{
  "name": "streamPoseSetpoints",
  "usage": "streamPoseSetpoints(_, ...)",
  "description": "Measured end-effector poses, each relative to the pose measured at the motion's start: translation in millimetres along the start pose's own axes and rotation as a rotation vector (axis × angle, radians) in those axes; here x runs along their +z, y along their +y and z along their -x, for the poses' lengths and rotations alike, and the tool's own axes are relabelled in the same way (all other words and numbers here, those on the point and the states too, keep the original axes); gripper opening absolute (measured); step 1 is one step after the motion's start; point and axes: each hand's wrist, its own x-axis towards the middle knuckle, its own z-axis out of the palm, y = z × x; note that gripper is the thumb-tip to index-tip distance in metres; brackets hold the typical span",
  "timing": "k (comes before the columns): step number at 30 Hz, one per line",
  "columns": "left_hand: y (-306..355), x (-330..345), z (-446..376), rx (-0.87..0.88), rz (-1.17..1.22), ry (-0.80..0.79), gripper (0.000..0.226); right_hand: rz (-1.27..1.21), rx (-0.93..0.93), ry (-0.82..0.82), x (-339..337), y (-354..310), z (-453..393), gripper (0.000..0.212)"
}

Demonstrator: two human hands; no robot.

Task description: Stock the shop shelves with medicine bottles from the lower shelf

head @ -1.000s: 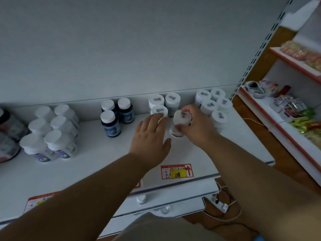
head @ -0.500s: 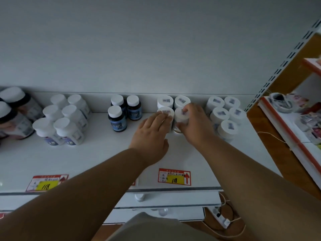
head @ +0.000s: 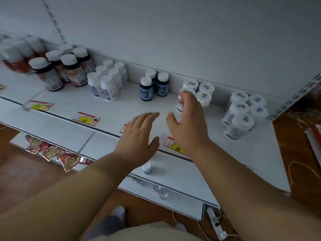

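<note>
Two hands withdraw: left hand (head: 139, 133) open, clear; right hand (head: 189, 124), fingers loosening, still touches the placed white bottle (head: 181, 103), completing centre-frame four-bottle cluster.

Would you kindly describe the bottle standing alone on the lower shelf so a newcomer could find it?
Start at the white top shelf holding the bottle groups, then drop to the lower shelf beneath its front edge. A small white-capped bottle stands there, below the left hand; nothing stands beside it.
</note>
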Motion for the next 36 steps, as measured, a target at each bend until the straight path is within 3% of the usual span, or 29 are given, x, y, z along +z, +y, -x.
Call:
streamPoseSetpoints(3,-25.6,-22.0,35.9,-0.081,0.085,-0.001,0.079,-0.041,-0.014,-0.094,14.3,-39.4,10.9,0.065)
streamPoseSetpoints(5,-53.3,-34.1,58.5,-0.111,0.115,-0.004,0.085,-0.031,-0.029,-0.113,32.4,-65.3,19.7,0.061)
streamPoseSetpoints(11,-157.0,-74.4,120.8,-0.079,0.051,-0.068,0.061,-0.108,0.06,-0.163,121.4,-151.6,64.1,0.022)
streamPoseSetpoints(16,-221.3,-76.3,144.1,-0.145,0.1,-0.078,0.059,-0.114,0.196,-0.348,190.4,-174.7,95.6,0.026)
streamPoseSetpoints(20,-264.8,-32.5,147.2,-0.214,0.15,-0.095,0.059,-0.079,0.329,-0.405,247.1,-129.2,102.3,0.04)
streamPoseSetpoints(25,-302.9,66.0,127.7,-0.316,0.309,-0.094,0.06,0.035,0.454,-0.386,333.0,-17.7,91.8,0.043)
streamPoseSetpoints(32,-326.1,206.9,101.0,-0.495,0.485,-0.022,0.06,0.382,0.348,-0.434,396.7,130.7,43.1,0.049)
streamPoseSetpoints(36,-331.5,259.3,83.4,-0.566,0.557,0.017,0.063,0.559,0.363,-0.634,422.9,185.3,15.3,0.031)
